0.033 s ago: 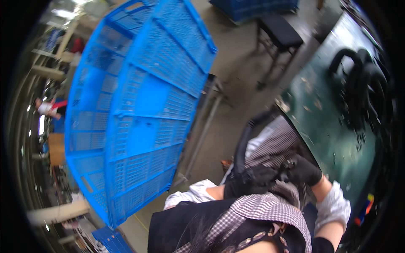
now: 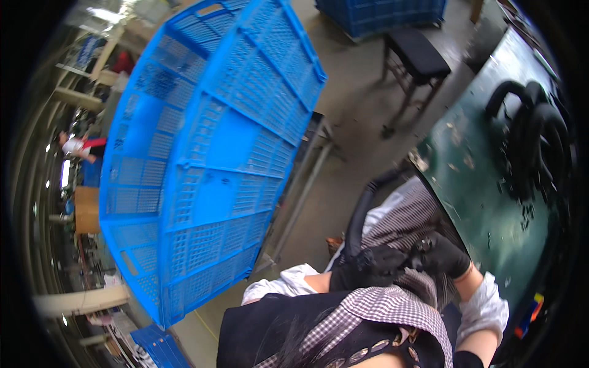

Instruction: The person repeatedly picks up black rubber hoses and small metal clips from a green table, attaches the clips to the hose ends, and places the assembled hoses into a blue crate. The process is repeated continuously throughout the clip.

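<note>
Both my hands wear black gloves and are close together over my lap, in front of a checked apron (image 2: 392,310). My left hand (image 2: 368,268) is closed around a black curved rubber-looking hose (image 2: 354,230), which rises from the fist and bends away to the right toward the table edge. Beside it, my right hand (image 2: 440,256) has its fingers bent in a pinch near the hose's lower end. Dark gloves against dark material hide what lies between those fingers. Several similar black curved hoses (image 2: 543,144) lie piled on the green tabletop (image 2: 466,175) at the right.
A large blue mesh crate (image 2: 224,147) stands tilted in view on a metal-framed stand (image 2: 300,184) at the left. Farther off are a black-topped stool (image 2: 417,55) and another blue crate (image 2: 383,15). Small black scraps lie on the tabletop. A person (image 2: 80,147) is at the far left.
The view has shifted slightly, so the crate, stool and table sit a little farther right. My hands keep almost the same pose around the hose.
</note>
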Demonstrator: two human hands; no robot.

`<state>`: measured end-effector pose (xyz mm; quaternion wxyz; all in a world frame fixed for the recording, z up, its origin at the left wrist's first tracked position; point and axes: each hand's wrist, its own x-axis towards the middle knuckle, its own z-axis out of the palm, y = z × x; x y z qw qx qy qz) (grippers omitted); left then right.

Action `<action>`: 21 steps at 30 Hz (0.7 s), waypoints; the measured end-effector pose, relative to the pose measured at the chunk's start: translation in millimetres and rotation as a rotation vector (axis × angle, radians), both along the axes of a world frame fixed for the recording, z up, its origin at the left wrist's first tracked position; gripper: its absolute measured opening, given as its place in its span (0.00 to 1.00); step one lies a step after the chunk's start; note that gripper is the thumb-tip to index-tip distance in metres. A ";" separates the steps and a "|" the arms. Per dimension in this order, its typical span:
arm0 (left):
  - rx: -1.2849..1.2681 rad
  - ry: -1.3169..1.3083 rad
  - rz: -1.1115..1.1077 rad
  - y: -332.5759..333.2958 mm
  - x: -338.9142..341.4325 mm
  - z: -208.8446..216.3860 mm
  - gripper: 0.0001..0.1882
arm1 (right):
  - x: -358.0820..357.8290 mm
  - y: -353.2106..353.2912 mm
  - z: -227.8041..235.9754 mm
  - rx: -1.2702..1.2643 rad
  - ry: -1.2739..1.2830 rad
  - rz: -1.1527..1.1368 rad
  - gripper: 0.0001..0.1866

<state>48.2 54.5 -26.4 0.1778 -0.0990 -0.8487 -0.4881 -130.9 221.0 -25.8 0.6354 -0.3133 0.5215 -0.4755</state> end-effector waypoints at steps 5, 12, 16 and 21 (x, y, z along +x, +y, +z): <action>0.157 -0.094 0.019 10.9 4.5 -18.0 0.23 | 2.5 -11.8 23.4 0.212 -0.023 -0.003 0.09; 0.141 -0.110 -0.065 10.2 -1.1 -31.3 0.21 | 13.6 8.6 -1.6 0.111 -0.366 -0.128 0.05; 0.200 -0.113 -0.031 7.6 7.1 -16.8 0.22 | 21.3 12.9 -15.9 0.203 -0.319 -0.128 0.06; 0.171 -0.199 0.004 3.6 0.1 -8.0 0.24 | 23.3 6.8 17.0 0.070 0.127 -0.209 0.10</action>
